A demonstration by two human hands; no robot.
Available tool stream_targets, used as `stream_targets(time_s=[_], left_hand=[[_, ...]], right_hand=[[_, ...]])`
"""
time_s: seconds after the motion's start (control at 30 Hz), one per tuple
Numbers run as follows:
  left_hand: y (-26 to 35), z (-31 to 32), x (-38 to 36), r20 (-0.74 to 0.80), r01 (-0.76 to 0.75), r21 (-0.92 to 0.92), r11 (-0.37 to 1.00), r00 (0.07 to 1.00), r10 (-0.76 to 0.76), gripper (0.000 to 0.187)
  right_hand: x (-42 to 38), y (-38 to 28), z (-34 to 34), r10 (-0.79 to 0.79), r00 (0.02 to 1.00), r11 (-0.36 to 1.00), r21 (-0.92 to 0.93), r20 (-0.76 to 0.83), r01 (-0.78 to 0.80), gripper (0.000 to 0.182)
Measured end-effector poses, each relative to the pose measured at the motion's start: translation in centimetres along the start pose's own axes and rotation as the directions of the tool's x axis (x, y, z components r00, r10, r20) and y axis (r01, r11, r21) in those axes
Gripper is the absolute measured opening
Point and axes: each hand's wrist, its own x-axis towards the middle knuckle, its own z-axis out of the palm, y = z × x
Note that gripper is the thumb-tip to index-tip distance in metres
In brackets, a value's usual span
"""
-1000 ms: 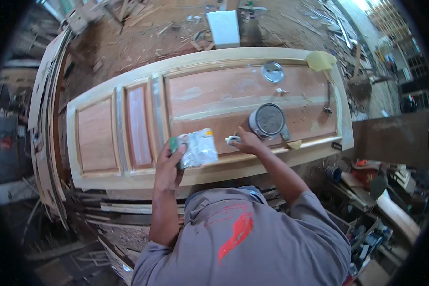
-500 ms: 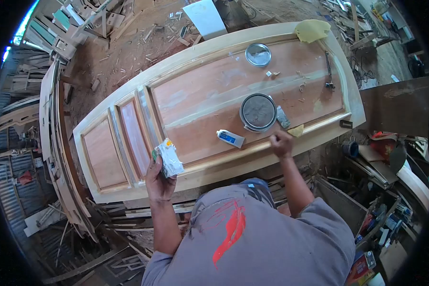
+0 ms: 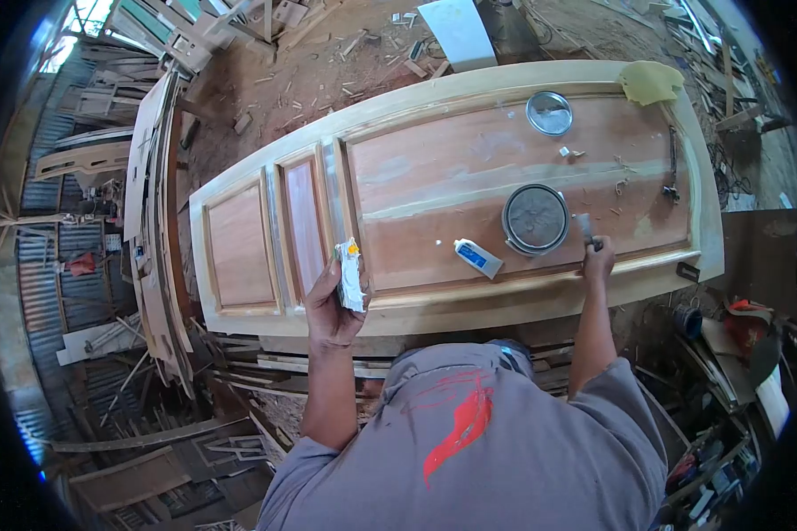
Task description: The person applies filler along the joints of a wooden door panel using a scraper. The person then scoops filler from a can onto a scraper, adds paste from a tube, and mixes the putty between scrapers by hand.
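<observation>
My left hand [image 3: 335,305] holds up a small flat piece smeared with white putty [image 3: 351,279], with a yellow dab [image 3: 353,250] near its top end. My right hand [image 3: 599,257] is closed around the handle of a putty knife [image 3: 586,228], whose blade points away from me over the panelled wooden door [image 3: 434,181]. Just left of the blade stands an open round can [image 3: 536,219] with grey filler in it. A white and blue tube [image 3: 479,257] lies on the door between my two hands.
A round metal lid [image 3: 549,113], a small white cap [image 3: 565,152] and a yellow sheet [image 3: 651,82] lie on the door's far part. A dark metal tool [image 3: 672,168] rests near its right end. Stacked boards [image 3: 155,221] stand at left; scraps litter the ground.
My right hand has taken hold of the putty knife that lay beside the can. My left hand has turned the putty-smeared piece more edge-on. The view has shifted, so the door appears further right.
</observation>
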Motion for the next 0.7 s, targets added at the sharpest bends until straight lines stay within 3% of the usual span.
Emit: stream_targets(time_s=[0.03,0.13,0.23,0.3,0.37,0.47,0.57,0.63,0.7], left_hand=[[0.1,0.0,-0.1,0.008,-0.004,0.018,1.0,1.0,0.004,0.034],[0.3,-0.7,-0.6,-0.032,-0.015,0.081,0.997,0.999,0.017,0.034],[0.3,-0.3,-0.8,-0.166,-0.043,0.24,0.97,0.983,0.085,0.034],[-0.2,-0.3,-0.7,-0.22,-0.111,0.365,0.924,0.954,0.201,0.034],[-0.8,-0.1,-0.4,-0.27,-0.16,0.501,0.85,0.904,0.33,0.032],[-1.5,-0.2,-0.6,-0.146,-0.323,0.515,0.794,0.88,0.453,0.028],[-1.9,-0.5,-1.5,-0.058,-0.46,0.567,0.683,0.805,0.591,0.024],[-2.3,-0.4,-2.1,-0.027,-0.532,0.585,0.612,0.741,0.67,0.026],[-2.0,-1.7,-2.9,0.041,-0.522,0.72,0.456,0.689,0.724,0.027]], right_hand=[[0.1,-0.9,-0.6,-0.045,0.991,0.998,0.047,-0.129,0.051,0.02],[-1.2,-6.6,-5.8,-0.049,0.994,0.834,0.544,-0.094,0.093,0.015],[-5.6,-17.6,-10.2,-0.139,0.987,0.6,0.787,-0.074,0.144,0.013],[-8.2,-21.9,-10.9,-0.22,0.973,0.481,0.875,0.071,0.044,0.013],[-10.7,-26.2,-10.6,-0.318,0.927,0.392,0.918,0.199,-0.062,0.013],[-15.6,-32.4,-8.8,-0.37,0.855,0.36,0.905,0.363,-0.229,0.01],[-19.8,-36.0,-7.8,-0.393,0.783,0.567,0.797,0.483,-0.207,0.009],[-21.8,-37.0,-6.6,-0.398,0.711,0.592,0.755,0.58,-0.284,0.012],[-23.8,-37.8,-5.7,-0.373,0.65,0.593,0.709,0.663,-0.383,0.018]])
